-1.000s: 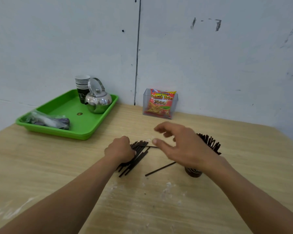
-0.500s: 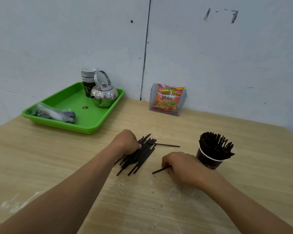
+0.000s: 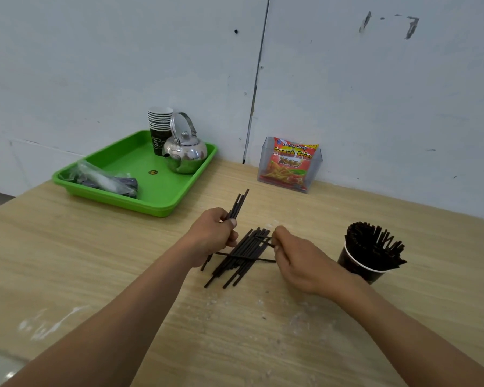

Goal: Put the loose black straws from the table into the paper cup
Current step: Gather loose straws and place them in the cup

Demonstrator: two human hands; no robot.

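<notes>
A pile of loose black straws (image 3: 242, 254) lies on the wooden table between my hands. My left hand (image 3: 213, 236) is closed around a few black straws (image 3: 238, 204) whose ends stick up and away from the fist. My right hand (image 3: 296, 261) pinches a single straw that lies crosswise over the pile. To the right of that hand stands the dark paper cup (image 3: 358, 268), packed with many black straws (image 3: 375, 243) that lean to the right.
A green tray (image 3: 115, 196) at the back left holds a stack of paper cups (image 3: 159, 127), a steel kettle (image 3: 184, 153) and a plastic bag (image 3: 104, 181). A clear holder with a snack packet (image 3: 291, 163) stands against the wall.
My left hand lifted a few straws out of the pile. My right hand moved left from beside the cup and brought a single straw across the pile.
</notes>
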